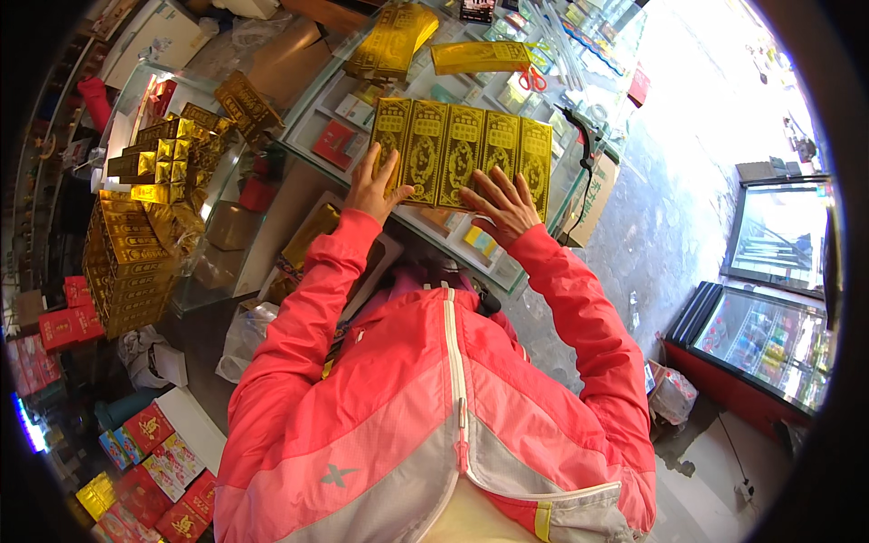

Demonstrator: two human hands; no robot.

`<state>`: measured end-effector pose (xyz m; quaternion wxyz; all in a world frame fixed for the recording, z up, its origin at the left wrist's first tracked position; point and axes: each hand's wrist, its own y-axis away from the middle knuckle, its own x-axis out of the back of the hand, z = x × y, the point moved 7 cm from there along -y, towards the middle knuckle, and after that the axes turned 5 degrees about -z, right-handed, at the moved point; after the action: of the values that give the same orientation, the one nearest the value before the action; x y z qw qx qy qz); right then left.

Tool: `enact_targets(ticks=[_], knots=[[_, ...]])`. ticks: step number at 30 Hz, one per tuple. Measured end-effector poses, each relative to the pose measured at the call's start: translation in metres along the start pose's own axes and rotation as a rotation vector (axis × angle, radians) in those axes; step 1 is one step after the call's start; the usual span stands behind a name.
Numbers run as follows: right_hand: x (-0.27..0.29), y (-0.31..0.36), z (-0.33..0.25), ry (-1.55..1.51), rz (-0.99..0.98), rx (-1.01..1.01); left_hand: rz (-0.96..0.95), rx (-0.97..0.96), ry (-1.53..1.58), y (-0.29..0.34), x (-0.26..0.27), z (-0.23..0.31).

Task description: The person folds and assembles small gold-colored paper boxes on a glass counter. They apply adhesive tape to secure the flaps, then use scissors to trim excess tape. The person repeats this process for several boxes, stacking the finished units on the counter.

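A row of several narrow gold boxes [464, 136] with dark ornate patterns lies side by side on a glass display counter [308, 136]. My left hand [369, 187] rests at the near left end of the row, fingers apart, with its thumb on the near edge of the boxes. Spread fingers of my right hand [503, 204] lie over the near ends of the boxes on the right. Beyond the row are a stack of flat gold packaging [394, 41] and a single flat gold piece [480, 57]. Red-handled scissors [532, 79] lie beside that piece.
On the left, stacked gold boxes [131, 262] and a heap of gold packs [167, 154] stand by a glass case. A black cable [584, 140] hangs at the counter's right edge. Red boxes [149, 493] sit at lower left; another display case [765, 339] stands right.
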<state>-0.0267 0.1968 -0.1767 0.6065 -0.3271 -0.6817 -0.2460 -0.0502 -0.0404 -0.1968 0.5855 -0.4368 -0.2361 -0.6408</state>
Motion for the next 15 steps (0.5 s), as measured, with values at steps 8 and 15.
enact_targets(ticks=[8,15], knots=[[0.0003,-0.0003,-0.0001,-0.013,0.004,0.006,-0.053,0.052,0.025,0.0023,0.0023,0.0019],[-0.0008,-0.0001,0.0004,0.001,0.008,0.001,-0.028,0.015,0.004,0.0018,0.0043,0.004]])
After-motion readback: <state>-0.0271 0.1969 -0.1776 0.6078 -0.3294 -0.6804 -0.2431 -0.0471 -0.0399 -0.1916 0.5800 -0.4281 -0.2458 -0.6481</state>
